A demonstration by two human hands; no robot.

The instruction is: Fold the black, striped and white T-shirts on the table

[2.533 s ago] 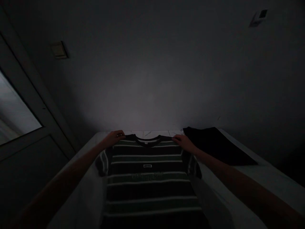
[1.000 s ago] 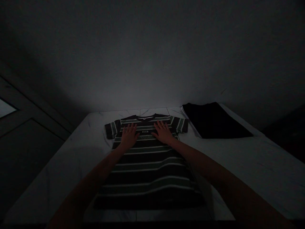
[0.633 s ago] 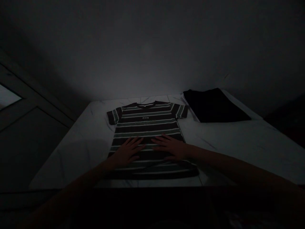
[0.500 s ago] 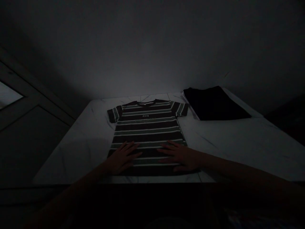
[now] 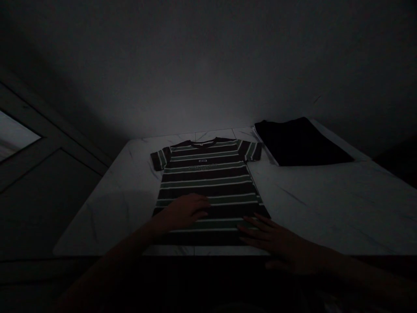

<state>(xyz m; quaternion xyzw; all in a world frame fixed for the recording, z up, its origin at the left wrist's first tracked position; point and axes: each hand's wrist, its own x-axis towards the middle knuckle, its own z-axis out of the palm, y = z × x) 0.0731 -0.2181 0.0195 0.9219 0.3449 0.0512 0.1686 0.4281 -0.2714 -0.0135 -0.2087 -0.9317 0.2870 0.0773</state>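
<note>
A striped T-shirt (image 5: pixel 208 176) in dark, green and white bands lies spread flat on the table, collar toward the wall and sleeves out to the sides. My left hand (image 5: pixel 184 211) is over the lower left part of the shirt, fingers stretched to the right; whether it presses on the cloth I cannot tell in this dim light. At the lower right corner of the hem is my right hand (image 5: pixel 276 241), its fingers spread over the shirt's edge and its wrist beyond the table's front edge. Neither hand grips anything.
Dark folded cloth (image 5: pixel 301 141) lies at the back right of the white marble-patterned table (image 5: pixel 325 204), with something pale under its left edge. A grey wall (image 5: pixel 202 78) rises behind the table. A panelled door (image 5: pixel 42 182) stands on the left.
My left hand has moved right and slightly up over the shirt. My right hand has slid right and toward me, to the hem corner. The view has shifted slightly.
</note>
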